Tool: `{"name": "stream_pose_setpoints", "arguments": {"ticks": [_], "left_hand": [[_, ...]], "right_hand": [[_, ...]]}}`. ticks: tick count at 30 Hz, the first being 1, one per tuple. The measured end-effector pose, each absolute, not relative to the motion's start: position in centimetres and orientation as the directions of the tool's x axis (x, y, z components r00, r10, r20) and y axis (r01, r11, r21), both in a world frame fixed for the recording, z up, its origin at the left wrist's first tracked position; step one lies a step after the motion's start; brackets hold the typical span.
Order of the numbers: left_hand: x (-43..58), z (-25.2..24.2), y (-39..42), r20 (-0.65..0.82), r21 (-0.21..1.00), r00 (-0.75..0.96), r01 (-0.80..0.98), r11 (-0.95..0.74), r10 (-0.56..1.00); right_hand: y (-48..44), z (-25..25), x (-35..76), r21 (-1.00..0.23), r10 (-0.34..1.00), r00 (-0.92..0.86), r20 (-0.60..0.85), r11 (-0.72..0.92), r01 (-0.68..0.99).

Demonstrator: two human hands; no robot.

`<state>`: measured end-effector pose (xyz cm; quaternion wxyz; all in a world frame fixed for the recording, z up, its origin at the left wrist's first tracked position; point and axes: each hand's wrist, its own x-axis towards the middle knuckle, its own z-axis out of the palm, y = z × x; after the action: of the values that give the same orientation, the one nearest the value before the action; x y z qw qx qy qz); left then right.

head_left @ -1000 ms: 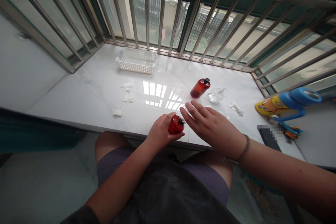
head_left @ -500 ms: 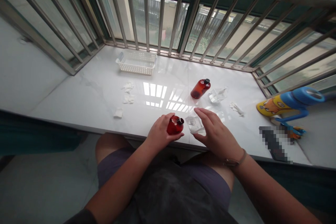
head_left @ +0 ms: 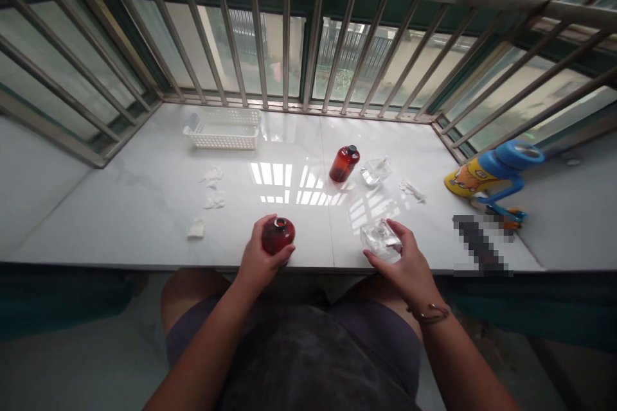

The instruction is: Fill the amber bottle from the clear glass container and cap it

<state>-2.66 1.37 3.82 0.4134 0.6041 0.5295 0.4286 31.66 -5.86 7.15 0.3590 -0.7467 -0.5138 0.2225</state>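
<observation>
My left hand [head_left: 258, 259] is wrapped round a small amber bottle [head_left: 278, 234] that stands upright with its neck open near the front edge of the white marble sill [head_left: 144, 205]. My right hand [head_left: 407, 263] grips a clear glass bottle [head_left: 380, 239] to the right, also near the front edge. Farther back stand a second amber bottle with a black cap [head_left: 344, 163] and another clear bottle [head_left: 375, 171] beside it.
A white plastic basket [head_left: 222, 128] sits at the back left. Several crumpled white wipes [head_left: 212, 187] lie left of centre, one more [head_left: 412, 190] on the right. A blue and yellow flask [head_left: 491, 173] lies at the far right. Metal window bars enclose the sill.
My right hand moved from beside the amber bottle's neck to the right and closed on the clear bottle, carrying it away. The left hand kept its hold on the amber bottle.
</observation>
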Motion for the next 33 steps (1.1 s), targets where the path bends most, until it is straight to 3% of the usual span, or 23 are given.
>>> {"name": "stream_pose_setpoints", "arguments": {"ticks": [5, 10, 17, 21, 25, 28, 33], "left_hand": [[-6.3, 3.6, 1.5, 0.084, 0.976, -0.131, 0.210, -0.055, 0.988], [-8.3, 4.8, 0.9, 0.062, 0.959, -0.206, 0.283, -0.001, 0.976], [-6.8, 5.6, 0.4, 0.039, 0.928, -0.182, 0.371, 0.032, 0.983], [-5.0, 5.9, 1.0, 0.007, 0.935, -0.113, 0.352, 0.033, 0.994], [-3.3, 5.8, 1.9, 0.065, 0.943, -0.090, 0.332, -0.032, 0.994], [-2.2, 5.7, 2.3, 0.059, 0.947, -0.058, 0.319, -0.037, 0.997], [-1.4, 5.0, 2.3, 0.025, 0.955, -0.023, 0.296, -0.017, 0.999]], "right_hand": [[-7.5, 5.6, 32.5, -0.769, 0.917, 0.394, -0.058, -0.292, 0.568], [-7.9, 3.9, 31.6, -0.756, 0.924, 0.377, -0.073, -0.298, 0.584], [-6.2, 1.5, 29.3, -0.734, 0.958, 0.248, 0.143, -0.066, 0.676], [-5.2, 0.6, 28.8, -0.635, 0.952, 0.101, 0.288, 0.111, 0.765], [-5.1, 0.8, 29.5, -0.561, 0.922, 0.060, 0.381, 0.179, 0.808], [-5.0, 1.1, 31.4, -0.517, 0.897, 0.111, 0.427, 0.142, 0.844], [-3.9, 0.6, 35.0, -0.402, 0.889, 0.272, 0.368, -0.112, 0.909]]}}
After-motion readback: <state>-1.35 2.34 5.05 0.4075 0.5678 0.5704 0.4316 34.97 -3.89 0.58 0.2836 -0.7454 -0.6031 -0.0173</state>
